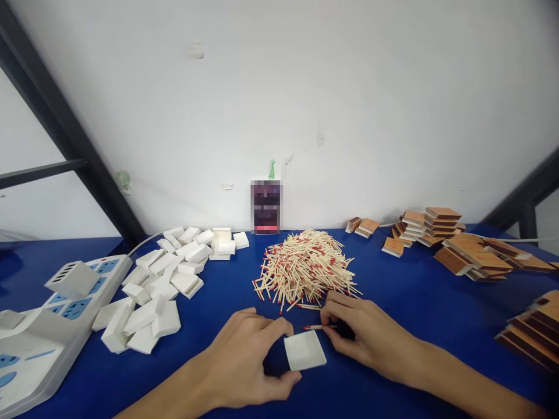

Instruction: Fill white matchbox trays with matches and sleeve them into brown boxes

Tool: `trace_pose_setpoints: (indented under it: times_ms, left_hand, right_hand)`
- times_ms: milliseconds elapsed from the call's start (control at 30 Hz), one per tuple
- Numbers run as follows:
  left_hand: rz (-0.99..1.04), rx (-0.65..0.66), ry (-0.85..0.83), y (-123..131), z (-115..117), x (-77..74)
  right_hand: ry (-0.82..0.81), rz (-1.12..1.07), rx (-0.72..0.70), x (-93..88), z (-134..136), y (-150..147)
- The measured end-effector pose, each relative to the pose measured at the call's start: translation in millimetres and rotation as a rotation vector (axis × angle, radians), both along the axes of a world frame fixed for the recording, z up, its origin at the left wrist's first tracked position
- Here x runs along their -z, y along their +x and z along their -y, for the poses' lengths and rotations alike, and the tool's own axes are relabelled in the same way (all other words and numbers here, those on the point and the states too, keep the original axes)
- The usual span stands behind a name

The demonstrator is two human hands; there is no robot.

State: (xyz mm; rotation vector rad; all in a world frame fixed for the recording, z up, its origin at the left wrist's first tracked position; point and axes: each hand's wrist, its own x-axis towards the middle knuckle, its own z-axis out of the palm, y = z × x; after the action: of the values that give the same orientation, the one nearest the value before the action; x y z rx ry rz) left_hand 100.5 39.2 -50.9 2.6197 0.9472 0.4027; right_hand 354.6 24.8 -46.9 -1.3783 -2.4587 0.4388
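Observation:
A small white matchbox tray (305, 350) lies tilted on the blue table in front of me. My left hand (244, 355) holds it at its left side, the index finger at the far corner and the thumb at the near one. Just past the tray's right edge, my right hand (358, 326) pinches a few matches (312, 327), their red heads pointing left. How many matches are in that pinch I cannot tell. Beyond both hands rises a large heap of loose red-headed matches (308, 267).
Several white trays (166, 267) are piled on the left, beside a white power strip (82, 297) with a plug. Orange-brown matchbox sleeves (476, 256) are stacked on the right, with another stack (535, 329) closer. A blurred-out phone-like screen (266, 207) leans against the wall.

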Motion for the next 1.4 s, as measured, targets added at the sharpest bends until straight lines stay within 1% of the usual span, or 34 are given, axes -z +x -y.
trace_pose_setpoints:
  times_ms: [100, 167, 233, 300, 400, 467, 567, 633, 700, 833, 900, 1000, 1100, 1167, 1233, 1300, 1400]
  left_hand:
    - [-0.007, -0.009, 0.013, -1.7, 2.2, 2.3]
    - [-0.009, -0.024, 0.019, -3.0, 1.7, 6.6]
    - [-0.012, -0.01, 0.028, -4.7, -0.1, 12.5]
    - [-0.029, 0.026, 0.032, -6.6, -2.0, 17.1]
    - [-0.003, 0.001, 0.02, -7.4, -2.1, 15.9]
    - [0.007, -0.021, -0.01, -6.0, -0.7, 10.1]
    - [-0.023, -0.021, -0.034, -3.0, 1.0, 0.7]
    - [-0.032, -0.022, -0.031, -1.8, 1.2, -2.4]
    - [-0.019, -0.017, -0.015, -1.6, 0.9, -2.6]
    - [0.016, 0.054, 0.047, -2.0, -0.2, 1.2]
    - [0.017, 0.071, 0.053, -1.6, -0.8, 2.2]
    - [-0.006, 0.046, 0.002, -0.1, -1.0, 0.5]
    - [-0.041, -0.009, -0.058, 1.3, -0.4, -3.1]
    - [-0.043, -0.015, -0.069, 1.7, 0.0, -4.7]
    - [-0.032, 0.005, -0.053, 1.9, 0.0, -5.2]
    - [-0.025, 0.036, -0.035, 2.4, 0.0, -5.2]
    - [-0.034, 0.109, -0.023, 2.6, 0.7, -6.0]
  right_hand:
    - [0.081, -0.023, 0.049, 15.8, 4.1, -3.1]
    - [0.117, -0.026, 0.066, 24.8, 6.5, -3.5]
    - [0.136, -0.054, 0.07, 30.8, 7.3, -2.9]
    - [0.139, -0.076, 0.061, 32.9, 6.5, -2.8]
    - [0.103, -0.091, 0.068, 28.2, 4.9, -3.9]
    - [0.074, -0.072, 0.073, 22.1, 4.6, -4.5]
    - [0.055, 0.017, 0.045, 14.2, 5.9, -4.0]
    - [0.05, 0.061, 0.032, 11.1, 6.9, -3.0]
    - [0.043, 0.069, 0.027, 9.3, 7.0, -2.0]
    - [0.026, 0.045, 0.015, 4.3, 4.9, -0.4]
    - [0.012, 0.013, 0.012, -0.6, 4.9, 0.6]
    - [-0.001, -0.043, 0.007, -10.5, 7.7, 1.5]
    - [0.001, -0.092, -0.033, -17.8, 11.2, 0.6]
    - [0.016, -0.107, -0.046, -17.7, 11.3, -0.5]
    - [0.049, -0.094, -0.029, -13.3, 9.2, -1.1]
    - [0.083, -0.068, 0.004, -6.4, 5.9, -0.7]
    - [0.118, -0.048, 0.011, 3.2, 2.0, 0.6]
